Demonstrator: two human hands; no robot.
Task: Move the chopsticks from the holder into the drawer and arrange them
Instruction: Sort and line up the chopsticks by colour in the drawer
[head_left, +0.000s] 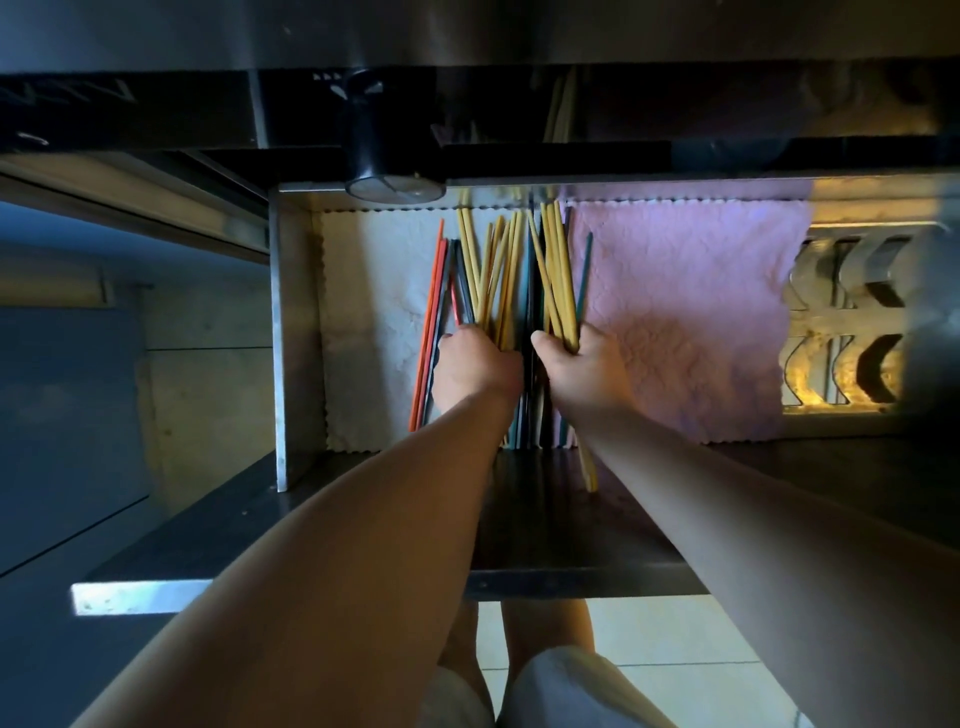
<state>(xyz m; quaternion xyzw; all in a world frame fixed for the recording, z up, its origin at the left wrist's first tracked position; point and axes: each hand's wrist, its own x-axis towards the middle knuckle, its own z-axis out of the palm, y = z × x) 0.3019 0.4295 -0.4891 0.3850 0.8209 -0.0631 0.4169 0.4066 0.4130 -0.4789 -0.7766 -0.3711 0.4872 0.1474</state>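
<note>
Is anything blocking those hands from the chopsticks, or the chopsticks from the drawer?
Nothing visible does. The left hand and right hand each grip chopsticks, which lie inside the open drawer on a white cloth and a pink cloth.

a single view, worn on the person's head, wide-angle, facing forward and steeply down. it looks from close above into the open drawer, with the left hand and right hand mid-frame and the tiled floor at the bottom edge. straight lines bow near the borders.
</note>
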